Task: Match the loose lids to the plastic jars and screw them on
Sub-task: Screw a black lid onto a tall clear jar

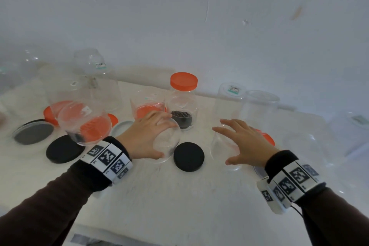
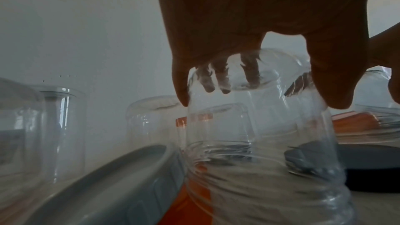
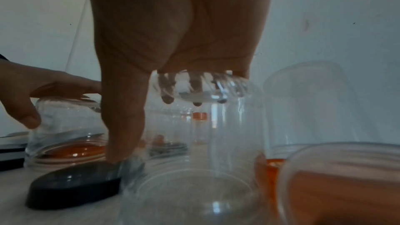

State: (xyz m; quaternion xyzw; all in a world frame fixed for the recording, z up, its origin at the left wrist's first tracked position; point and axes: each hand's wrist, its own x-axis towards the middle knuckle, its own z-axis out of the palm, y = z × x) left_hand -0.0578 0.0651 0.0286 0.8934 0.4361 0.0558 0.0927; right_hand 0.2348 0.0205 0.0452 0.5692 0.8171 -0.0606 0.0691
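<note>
L hand (image 1: 144,136) cups the base of an upturned clear jar (image 1: 167,142), fingers curled over it, thumb on the near wall. Just R of that thumb a black lid (image 1: 188,156) lies flat on the table (image 1: 179,205). R hand (image 1: 246,143) sits spread on a taller upturned jar (image 1: 225,110), fingers bent over its top, thumb down the near side; orange lid (image 1: 268,139) just beyond the knuckles.

left hand (image 1: 146,136) curled; right hand (image 1: 244,144) spread, clawed
</note>
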